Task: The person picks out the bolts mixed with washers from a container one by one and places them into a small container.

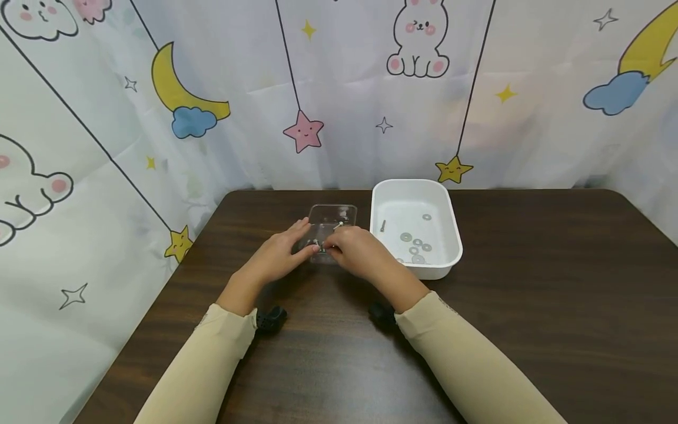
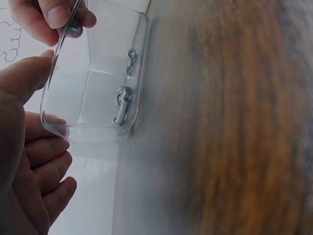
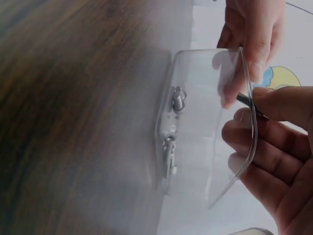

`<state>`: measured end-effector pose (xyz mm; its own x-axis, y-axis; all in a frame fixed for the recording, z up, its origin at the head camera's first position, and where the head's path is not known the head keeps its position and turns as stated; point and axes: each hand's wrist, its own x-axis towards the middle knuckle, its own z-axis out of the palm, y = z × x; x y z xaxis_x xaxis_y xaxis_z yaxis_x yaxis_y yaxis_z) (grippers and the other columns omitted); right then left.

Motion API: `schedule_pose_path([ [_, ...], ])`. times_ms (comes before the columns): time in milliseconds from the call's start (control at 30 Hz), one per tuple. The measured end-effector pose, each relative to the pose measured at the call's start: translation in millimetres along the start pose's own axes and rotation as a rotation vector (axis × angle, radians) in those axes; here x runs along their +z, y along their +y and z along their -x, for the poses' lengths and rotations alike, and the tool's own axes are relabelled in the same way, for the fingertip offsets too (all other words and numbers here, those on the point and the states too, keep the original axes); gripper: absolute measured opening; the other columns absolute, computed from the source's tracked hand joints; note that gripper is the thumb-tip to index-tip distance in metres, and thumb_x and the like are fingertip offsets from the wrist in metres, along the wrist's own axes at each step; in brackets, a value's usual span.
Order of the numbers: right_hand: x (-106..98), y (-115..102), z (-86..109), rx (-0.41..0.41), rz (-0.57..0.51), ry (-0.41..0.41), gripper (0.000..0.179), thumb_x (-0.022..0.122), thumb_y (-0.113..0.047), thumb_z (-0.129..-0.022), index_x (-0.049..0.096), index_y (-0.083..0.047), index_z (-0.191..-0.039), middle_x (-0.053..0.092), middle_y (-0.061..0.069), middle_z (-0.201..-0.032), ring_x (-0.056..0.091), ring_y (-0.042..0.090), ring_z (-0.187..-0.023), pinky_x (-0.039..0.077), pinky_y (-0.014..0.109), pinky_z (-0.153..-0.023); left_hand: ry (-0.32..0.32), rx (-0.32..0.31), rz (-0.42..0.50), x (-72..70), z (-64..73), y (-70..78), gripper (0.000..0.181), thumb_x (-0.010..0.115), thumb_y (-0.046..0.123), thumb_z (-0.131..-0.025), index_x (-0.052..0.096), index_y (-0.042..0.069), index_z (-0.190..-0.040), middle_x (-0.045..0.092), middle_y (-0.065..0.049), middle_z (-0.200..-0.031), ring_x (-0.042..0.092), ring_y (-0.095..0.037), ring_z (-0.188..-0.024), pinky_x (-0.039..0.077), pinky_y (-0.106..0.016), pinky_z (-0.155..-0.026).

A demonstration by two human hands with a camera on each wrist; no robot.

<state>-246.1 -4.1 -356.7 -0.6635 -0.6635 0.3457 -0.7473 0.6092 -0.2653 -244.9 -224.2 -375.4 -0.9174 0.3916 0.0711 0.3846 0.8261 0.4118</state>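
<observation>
My right hand [image 1: 360, 250] pinches a dark threaded screw [image 3: 243, 100] between thumb and fingers, at the near rim of a clear plastic box [image 1: 332, 206]. The screw's threaded end shows just inside the wall in the right wrist view. With fairly straight fingers, my left hand [image 1: 272, 256] rests against the box's left side, its thumb at the near rim. On the box floor lie several silvery screws [image 2: 123, 110] in small groups. One pale screw [image 1: 339, 225] leans near the box's middle, partly behind my right hand.
Right of the box stands a white plastic tub [image 1: 450, 259] with several flat washers [image 1: 405, 237] and one screw [image 1: 383, 226] in it. Both stand near the back of the dark wooden table [image 1: 551, 294]. A printed curtain [image 1: 349, 70] hangs behind the table.
</observation>
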Motion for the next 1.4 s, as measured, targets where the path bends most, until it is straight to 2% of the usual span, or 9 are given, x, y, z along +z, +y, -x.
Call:
schedule_pose_path([
  [367,3.2,0.5,0.9,0.014,0.010,0.031,0.015,0.069,-0.009,-0.092,0.078,-0.009,-0.104,0.073,0.004,-0.102,0.070,0.020,-0.095,0.057,0.034,-0.085,0.009,0.001,0.002,2.2,0.3,-1.4,0.074,0.049,0.055,-0.099,0.034,0.007,-0.154,0.025,-0.008,-0.162,0.029,-0.030,-0.148,0.029,-0.056,-0.115],
  [667,2.8,0.3,2.9,0.033,0.053,0.043,0.017,0.068,-0.006,-0.090,0.078,-0.009,-0.103,0.072,0.003,-0.100,0.070,0.019,-0.094,0.057,0.033,-0.083,-0.007,0.002,0.001,1.6,-1.9,2.3,0.074,0.049,0.054,-0.099,0.033,0.007,-0.154,0.024,-0.008,-0.163,0.028,-0.030,-0.148,0.029,-0.055,-0.116],
  [1133,4.9,-0.2,2.6,-0.006,0.084,0.070,0.016,0.068,-0.005,-0.090,0.078,-0.009,-0.102,0.072,0.003,-0.100,0.069,0.019,-0.095,0.057,0.033,-0.084,-0.005,-0.016,0.000,0.2,-1.5,0.8,0.072,0.050,0.053,-0.099,0.035,0.008,-0.153,0.025,-0.007,-0.163,0.028,-0.029,-0.148,0.028,-0.055,-0.116],
  [1400,4.3,-1.2,2.8,0.002,0.093,0.052,0.016,0.068,-0.005,-0.090,0.077,-0.010,-0.102,0.072,0.003,-0.101,0.069,0.019,-0.095,0.057,0.033,-0.083,-0.004,-0.019,-0.004,0.6,-1.2,0.1,0.072,0.050,0.053,-0.099,0.035,0.008,-0.153,0.026,-0.007,-0.163,0.029,-0.030,-0.148,0.029,-0.055,-0.116],
])
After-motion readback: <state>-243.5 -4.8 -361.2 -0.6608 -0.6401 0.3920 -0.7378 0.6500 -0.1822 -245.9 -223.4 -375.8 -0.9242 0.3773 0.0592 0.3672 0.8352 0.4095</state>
